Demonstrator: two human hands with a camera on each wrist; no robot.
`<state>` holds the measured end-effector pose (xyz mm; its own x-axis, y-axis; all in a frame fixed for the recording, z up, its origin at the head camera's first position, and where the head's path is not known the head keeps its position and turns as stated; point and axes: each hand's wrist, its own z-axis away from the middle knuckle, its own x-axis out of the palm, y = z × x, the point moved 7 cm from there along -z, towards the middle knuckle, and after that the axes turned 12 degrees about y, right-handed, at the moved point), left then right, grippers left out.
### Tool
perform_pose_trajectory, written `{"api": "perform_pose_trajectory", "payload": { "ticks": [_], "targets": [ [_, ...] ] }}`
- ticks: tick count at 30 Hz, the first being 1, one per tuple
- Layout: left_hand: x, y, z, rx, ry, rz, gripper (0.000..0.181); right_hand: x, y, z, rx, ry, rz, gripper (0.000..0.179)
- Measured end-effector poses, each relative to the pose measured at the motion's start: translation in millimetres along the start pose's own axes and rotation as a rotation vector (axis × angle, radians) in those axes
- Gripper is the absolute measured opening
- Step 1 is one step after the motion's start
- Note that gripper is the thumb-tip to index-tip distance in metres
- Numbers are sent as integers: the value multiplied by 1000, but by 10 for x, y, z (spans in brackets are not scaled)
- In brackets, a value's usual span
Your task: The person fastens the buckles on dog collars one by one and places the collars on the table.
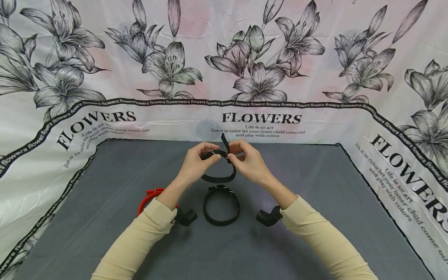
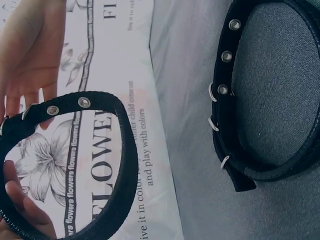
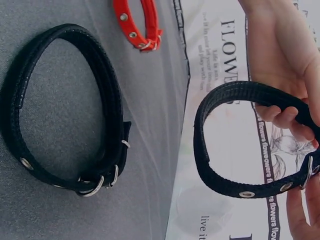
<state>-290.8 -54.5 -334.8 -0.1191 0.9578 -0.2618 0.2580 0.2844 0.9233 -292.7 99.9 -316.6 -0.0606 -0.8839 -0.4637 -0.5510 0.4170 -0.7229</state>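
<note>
Above the far part of the table, a black dog collar (image 1: 219, 180) with a metal buckle is raised between both hands. My left hand (image 1: 196, 163) grips its band on the left, thumb and fingers pinching the strap. My right hand (image 1: 249, 161) pinches the collar near the buckle, where the strap end sticks up. Metal eyelets line the held collar (image 2: 131, 155) in the left wrist view, and the right wrist view shows its loop (image 3: 200, 135) too. Closer to me lies a second black collar (image 1: 221, 223), buckled into a ring on the table.
A red collar (image 1: 141, 205) lies on the left, partly hidden behind my left forearm. Grey cloth (image 1: 301, 249) covers the table. Flower-printed sheeting (image 1: 196, 120) rises at the back and sides. A black wrist device (image 1: 268, 217) projects inward from each forearm.
</note>
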Motion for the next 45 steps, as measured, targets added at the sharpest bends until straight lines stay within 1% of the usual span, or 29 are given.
{"api": "perform_pose_trajectory", "payload": {
  "ticks": [2, 6, 11, 15, 18, 21, 24, 29, 32, 34, 36, 39, 42, 45],
  "targets": [
    [-10, 6, 1, -3, 21, 2, 25, 6, -3, -2, 4, -6, 1, 25],
    [-19, 42, -1, 13, 48, 30, 26, 26, 6, -3, 18, -38, 5, 21],
    [-16, 65, 16, 19, 62, 59, 27, 21, 57, 14, 86, -64, -14, 17],
    [-15, 46, 28, -12, 76, 112, 28, 20, 99, 29, 134, -86, -32, 16],
    [-10, 16, 28, -41, 85, 143, 28, 18, 117, 34, 146, -90, -32, 16],
    [0, -8, 24, -56, 89, 140, 28, 11, 127, 37, 134, -79, -16, 17],
    [13, -39, 27, -74, 88, 134, 28, 5, 135, 41, 103, -60, 2, 20],
    [48, -80, 40, -92, 69, 125, 29, -25, 110, 26, 64, 5, -15, 25],
    [74, -80, 55, -91, 49, 87, 29, -55, 61, 2, 45, 45, -38, 25],
    [93, -73, 66, -86, 30, 60, 30, -70, 34, -10, 35, 58, -38, 25],
    [112, -62, 72, -80, 12, 49, 29, -77, 18, -15, 29, 63, -36, 24],
    [129, -53, 77, -74, -7, 56, 29, -74, 13, -15, 22, 63, -25, 24],
    [126, -55, 80, -73, -10, 61, 28, -67, 5, -9, 11, 55, -19, 24],
    [118, -66, 89, -83, -2, 47, 27, -52, 10, 4, 16, 33, -16, 22]
  ]
}}
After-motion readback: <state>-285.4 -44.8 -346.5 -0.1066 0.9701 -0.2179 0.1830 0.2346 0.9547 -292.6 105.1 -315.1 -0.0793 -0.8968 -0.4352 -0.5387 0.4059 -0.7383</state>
